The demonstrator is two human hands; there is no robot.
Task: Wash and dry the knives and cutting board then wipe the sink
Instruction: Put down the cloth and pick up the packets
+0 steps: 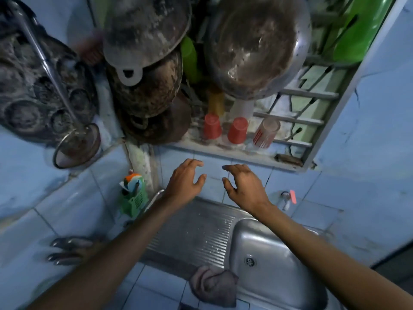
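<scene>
- Both arms are stretched toward twelve o'clock above the sink (274,247).
- Left hand (185,179) and right hand (242,184) are held palm-down, fingers loosely spread, nothing gripped.
- A cloth (214,287) is draped at six o'clock on the sink's front edge.

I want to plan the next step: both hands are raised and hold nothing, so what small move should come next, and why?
Probably lower the right hand to the crumpled grey cloth at the steel sink's front edge: both hands, the left hand too, are empty, the basin is empty, and no knives or board show clearly.
</scene>
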